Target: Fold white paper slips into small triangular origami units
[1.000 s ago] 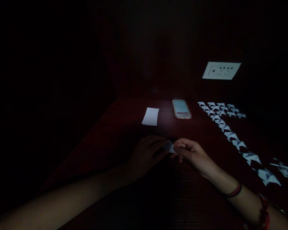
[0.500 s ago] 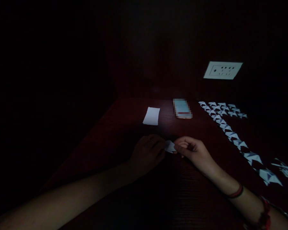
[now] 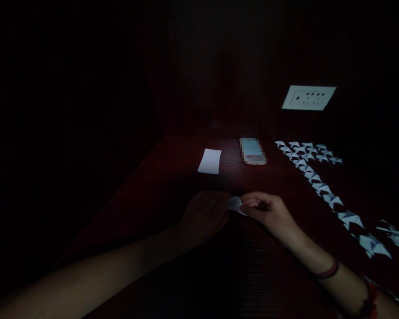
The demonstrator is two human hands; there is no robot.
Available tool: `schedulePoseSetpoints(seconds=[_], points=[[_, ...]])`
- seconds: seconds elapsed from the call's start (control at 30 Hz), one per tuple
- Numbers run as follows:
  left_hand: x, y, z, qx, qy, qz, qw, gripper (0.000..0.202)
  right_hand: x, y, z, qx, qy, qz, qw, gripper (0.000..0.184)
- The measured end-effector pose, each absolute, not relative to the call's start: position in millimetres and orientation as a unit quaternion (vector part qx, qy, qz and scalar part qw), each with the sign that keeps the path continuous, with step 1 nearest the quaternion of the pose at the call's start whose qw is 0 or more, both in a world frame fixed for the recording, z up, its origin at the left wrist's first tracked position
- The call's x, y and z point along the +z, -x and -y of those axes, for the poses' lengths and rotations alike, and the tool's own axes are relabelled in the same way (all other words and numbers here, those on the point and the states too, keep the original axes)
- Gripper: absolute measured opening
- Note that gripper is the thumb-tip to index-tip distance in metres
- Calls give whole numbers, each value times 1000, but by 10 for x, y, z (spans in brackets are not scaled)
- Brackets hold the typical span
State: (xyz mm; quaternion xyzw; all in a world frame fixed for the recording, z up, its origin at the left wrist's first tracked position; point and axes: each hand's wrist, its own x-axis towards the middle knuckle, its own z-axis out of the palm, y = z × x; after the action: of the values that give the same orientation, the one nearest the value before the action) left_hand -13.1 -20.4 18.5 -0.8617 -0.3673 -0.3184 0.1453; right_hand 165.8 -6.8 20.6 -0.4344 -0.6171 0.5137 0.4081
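A small folded piece of white paper (image 3: 234,204) is pinched between my two hands, low over the dark table. My left hand (image 3: 206,217), in deep shadow with a ring on one finger, grips its left end. On the other side my right hand (image 3: 267,212) holds the right edge between thumb and fingers. The fingers of both hands cover part of the paper, so its full shape is hidden. Beyond the left hand lies a stack of white paper sheets (image 3: 210,161).
A lit phone (image 3: 252,151) lies near the back of the dark red table (image 3: 146,177). Several folded paper pieces (image 3: 322,188) form rows along the right, with more paper pieces (image 3: 397,235) at the right edge. A wall socket (image 3: 309,98) is above.
Both hands have shifted slightly downward in view, and the paper between them has turned a little, its right corner now pointing lower. The stack, phone and folded pieces are unmoved.
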Motion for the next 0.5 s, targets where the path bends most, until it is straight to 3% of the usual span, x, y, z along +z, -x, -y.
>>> schedulePoseSetpoints(seconds=[0.5], points=[[173,163,179,-295,865,385,127,20,197,-1579,127,443,462,635,433,14]])
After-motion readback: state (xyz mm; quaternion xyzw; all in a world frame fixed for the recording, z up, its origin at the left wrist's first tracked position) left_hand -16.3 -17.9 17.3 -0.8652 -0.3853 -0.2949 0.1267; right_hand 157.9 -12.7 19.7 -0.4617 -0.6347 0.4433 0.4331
